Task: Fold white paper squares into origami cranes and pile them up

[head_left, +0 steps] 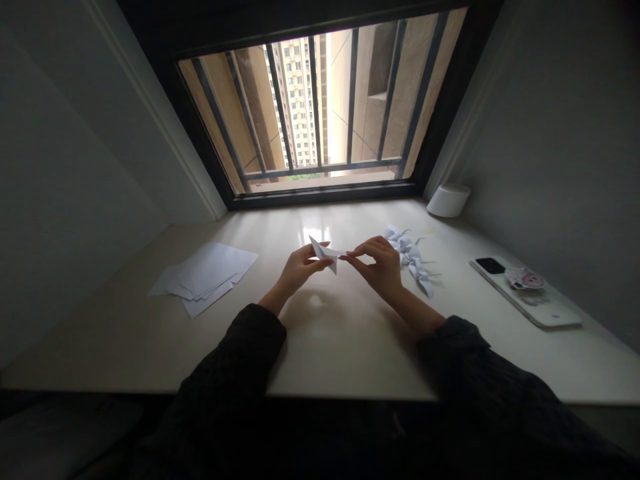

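Note:
A small folded white paper (325,253), partly shaped like an origami crane, is held up over the middle of the table. My left hand (302,264) grips its body between thumb and fingers. At the paper's right end, a thin point is pinched between the thumb and forefinger of my right hand (378,262). Just beyond my right hand lie several finished white paper cranes (411,255) in a row. Left of my left hand rests a loose pile of white paper sheets (207,272).
The glossy pale table (320,360) runs up to a barred window (320,113). A white phone (530,293) with a round grip lies at the right. A white cylindrical object (449,201) stands in the back right corner. Walls close in both sides.

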